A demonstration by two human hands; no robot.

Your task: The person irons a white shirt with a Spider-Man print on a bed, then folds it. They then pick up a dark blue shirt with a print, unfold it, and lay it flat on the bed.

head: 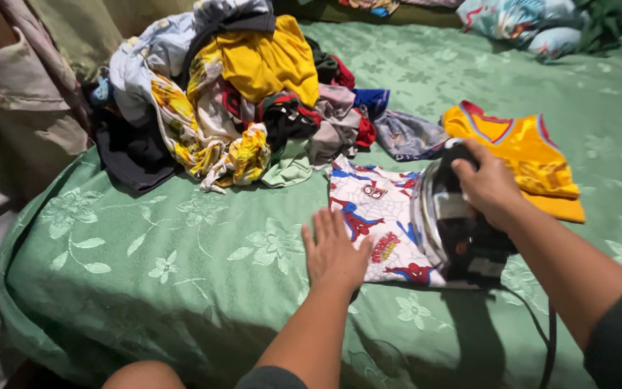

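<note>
Presently: right hand (489, 184) closed around the handle of a clothes iron (449, 220), its soleplate upright on a white cartoon-print garment (376, 220) near the bed's (181, 274) front edge. Left hand (334, 252) flat, fingers spread, pressing the garment's left edge. Yellow jersey (527, 151) just beyond; heap of clothes (239, 94) toward the far left corner.

One black-and-silver electric clothes iron (455, 223). One white printed children's garment (376, 209) lying flat. One folded yellow jersey with red and blue trim (520, 151). One heap of mixed crumpled clothes (239, 101). One bed with green floral bedspread (145, 266). Two bare hands: left (334, 252), right (489, 186).
</note>
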